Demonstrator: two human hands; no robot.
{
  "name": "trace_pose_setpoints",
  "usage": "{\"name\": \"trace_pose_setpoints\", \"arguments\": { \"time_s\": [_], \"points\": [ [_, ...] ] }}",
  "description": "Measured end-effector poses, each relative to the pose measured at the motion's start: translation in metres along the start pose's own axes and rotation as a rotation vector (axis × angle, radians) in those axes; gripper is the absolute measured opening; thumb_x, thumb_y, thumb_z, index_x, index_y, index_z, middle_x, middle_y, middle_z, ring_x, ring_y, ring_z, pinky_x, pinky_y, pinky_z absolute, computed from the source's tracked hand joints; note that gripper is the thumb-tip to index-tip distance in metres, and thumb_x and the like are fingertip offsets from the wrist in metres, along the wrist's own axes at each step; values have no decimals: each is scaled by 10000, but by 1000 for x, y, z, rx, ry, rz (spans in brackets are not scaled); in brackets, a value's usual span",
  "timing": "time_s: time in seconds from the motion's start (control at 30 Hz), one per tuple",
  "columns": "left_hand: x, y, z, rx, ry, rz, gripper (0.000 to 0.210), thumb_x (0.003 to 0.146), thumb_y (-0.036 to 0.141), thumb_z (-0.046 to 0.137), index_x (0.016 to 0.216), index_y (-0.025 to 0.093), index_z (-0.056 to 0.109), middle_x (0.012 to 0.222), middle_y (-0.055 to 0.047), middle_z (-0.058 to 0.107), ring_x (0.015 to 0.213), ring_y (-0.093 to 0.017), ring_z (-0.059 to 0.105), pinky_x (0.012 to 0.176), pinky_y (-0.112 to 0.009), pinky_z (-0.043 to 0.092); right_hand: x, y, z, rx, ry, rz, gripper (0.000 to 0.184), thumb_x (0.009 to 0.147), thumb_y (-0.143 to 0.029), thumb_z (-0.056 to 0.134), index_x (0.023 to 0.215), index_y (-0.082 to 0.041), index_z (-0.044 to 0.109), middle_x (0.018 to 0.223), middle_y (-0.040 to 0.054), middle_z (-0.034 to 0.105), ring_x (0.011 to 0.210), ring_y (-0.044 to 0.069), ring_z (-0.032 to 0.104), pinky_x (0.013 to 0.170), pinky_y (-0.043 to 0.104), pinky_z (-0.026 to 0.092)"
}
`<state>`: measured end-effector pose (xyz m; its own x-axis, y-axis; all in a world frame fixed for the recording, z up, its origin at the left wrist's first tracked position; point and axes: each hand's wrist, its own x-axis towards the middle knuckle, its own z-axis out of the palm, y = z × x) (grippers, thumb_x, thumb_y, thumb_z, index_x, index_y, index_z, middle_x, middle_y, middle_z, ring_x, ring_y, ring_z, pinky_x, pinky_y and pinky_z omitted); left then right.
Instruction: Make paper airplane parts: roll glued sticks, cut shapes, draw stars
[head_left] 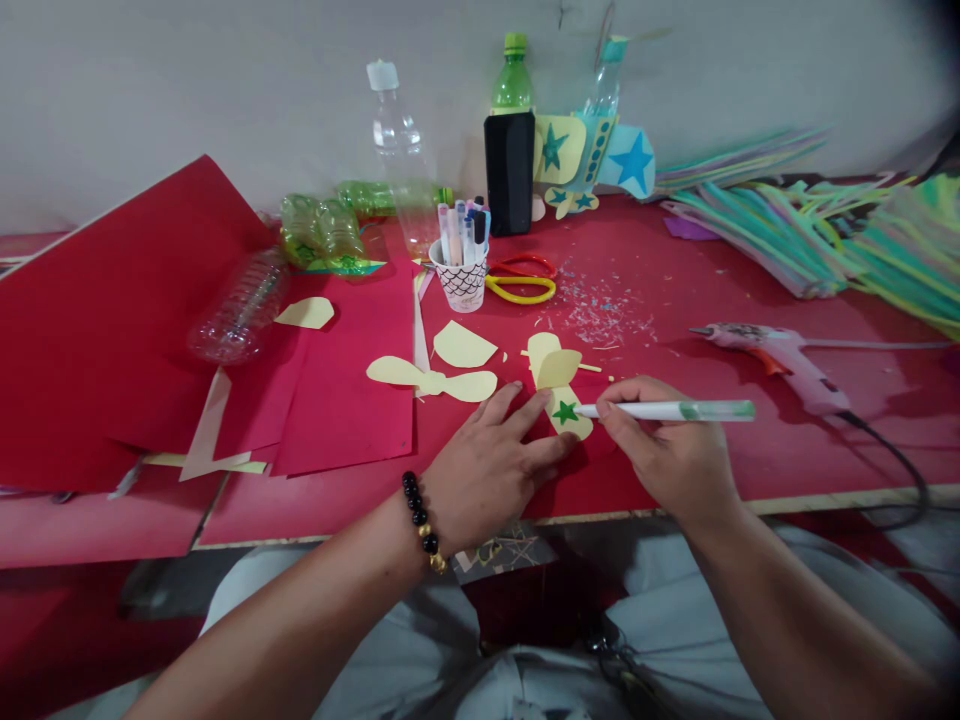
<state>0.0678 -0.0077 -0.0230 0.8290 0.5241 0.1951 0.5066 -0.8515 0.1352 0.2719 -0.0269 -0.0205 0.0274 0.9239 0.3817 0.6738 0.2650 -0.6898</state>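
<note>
Between the fingers of my right hand (664, 450) is a white marker pen (645, 410) with a green end. Its tip touches a green star (565, 412) on a pale yellow paper cutout (546, 348), which has a leaf-shaped flap folded up in its middle. Fingers spread, my left hand (499, 455) presses the near left edge of that cutout against the red table. A propeller-shaped yellow cutout (433, 382) lies just beyond my left hand. Behind it rests another yellow paper piece (463, 346).
A pink glue gun (780, 360) with a cable lies at the right. Behind are scissors (521, 290), a cup of markers (460, 285), a clear bottle (397, 150) and a decorated bottle plane (596, 150). Red sheets (135, 320) cover the left; colourful strips (780, 235) lie at the back right.
</note>
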Motion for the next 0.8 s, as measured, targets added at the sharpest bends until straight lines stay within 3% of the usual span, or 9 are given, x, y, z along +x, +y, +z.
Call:
{"name": "trace_pose_setpoints", "arguments": {
  "time_s": [0.5, 0.8],
  "points": [
    [1, 0, 0, 14, -2, 17, 364, 975, 270, 383, 1321, 217, 479, 1312, -81, 564, 1355, -225, 352, 1158, -493, 203, 0, -1, -1, 16, -67, -13, 79, 844, -219, 573, 771, -198, 596, 692, -14, 623, 617, 126, 562, 579, 230, 423],
    [0, 0, -1, 16, -2, 7, 351, 976, 273, 379, 1305, 230, 492, 1365, -86, 516, 1358, -222, 350, 1157, -491, 202, -1, -1, -3, 0, -24, 31, 109, 819, -202, 566, 710, -205, 576, 629, -19, 585, 578, 135, 530, 552, 248, 403]
  ]
}}
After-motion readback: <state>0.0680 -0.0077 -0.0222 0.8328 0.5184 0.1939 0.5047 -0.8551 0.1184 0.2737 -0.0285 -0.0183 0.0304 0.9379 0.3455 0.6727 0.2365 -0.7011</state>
